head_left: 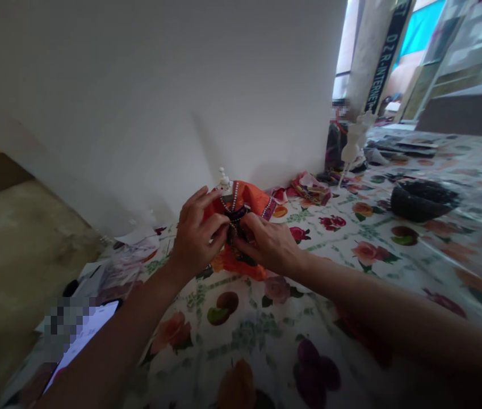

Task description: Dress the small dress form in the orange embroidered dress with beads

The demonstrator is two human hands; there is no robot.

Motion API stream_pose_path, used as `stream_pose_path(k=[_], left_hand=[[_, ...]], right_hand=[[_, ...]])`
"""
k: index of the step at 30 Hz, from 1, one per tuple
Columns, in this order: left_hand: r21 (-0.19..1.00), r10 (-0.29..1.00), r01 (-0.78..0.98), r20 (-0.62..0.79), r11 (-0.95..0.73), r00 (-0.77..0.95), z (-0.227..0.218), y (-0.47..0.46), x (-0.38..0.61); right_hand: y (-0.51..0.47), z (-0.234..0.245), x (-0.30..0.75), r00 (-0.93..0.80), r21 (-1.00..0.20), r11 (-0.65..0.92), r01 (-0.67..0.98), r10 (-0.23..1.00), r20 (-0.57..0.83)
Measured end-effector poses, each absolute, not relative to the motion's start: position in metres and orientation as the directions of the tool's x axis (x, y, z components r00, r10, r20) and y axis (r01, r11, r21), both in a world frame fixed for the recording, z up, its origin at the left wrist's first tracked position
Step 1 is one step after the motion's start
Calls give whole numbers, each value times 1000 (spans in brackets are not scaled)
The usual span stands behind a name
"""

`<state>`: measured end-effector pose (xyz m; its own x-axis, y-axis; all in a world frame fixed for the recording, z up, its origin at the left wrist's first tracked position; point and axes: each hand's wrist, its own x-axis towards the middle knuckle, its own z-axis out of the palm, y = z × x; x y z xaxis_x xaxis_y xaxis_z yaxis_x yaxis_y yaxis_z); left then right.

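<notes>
A small orange doll dress (254, 196) with a dark waist, pearl-like bead trim and purple-edged sleeves sits on a little white mannequin (223, 179), whose knobbed top shows above the neckline. My left hand (196, 230) is at the dress's left side, thumb and index finger pinched at the dark waist and the other fingers spread over the orange cloth. From the right, my right hand (272, 241) is closed with its fingertips pressed on the same waist. Below both hands, more orange cloth (241, 266) lies on the tablecloth. What exactly is between the fingertips is too dark to make out.
The flowered tablecloth (262, 329) meets a white wall (181, 96). A lit phone (89, 329) lies by my left forearm. At the right are a black bowl (422, 200) and another white mannequin (353, 142). Pink cloth scraps (309, 187) lie near the wall.
</notes>
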<state>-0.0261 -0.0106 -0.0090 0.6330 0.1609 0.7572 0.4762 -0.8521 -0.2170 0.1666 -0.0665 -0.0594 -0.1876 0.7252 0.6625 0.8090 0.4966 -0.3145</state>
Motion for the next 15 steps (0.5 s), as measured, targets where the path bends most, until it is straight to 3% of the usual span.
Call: stream_pose_path(k=[6,15], left_hand=[[-199,173,479,761,-855,625,-9,-13,-26],[-173,214,501,753,-848,622,-12,-13,-25]], right_hand=[[-65,-51,172,-191,-339,559,757,686,702],[-67,-50,179,-127,-578,604,549,744,656]])
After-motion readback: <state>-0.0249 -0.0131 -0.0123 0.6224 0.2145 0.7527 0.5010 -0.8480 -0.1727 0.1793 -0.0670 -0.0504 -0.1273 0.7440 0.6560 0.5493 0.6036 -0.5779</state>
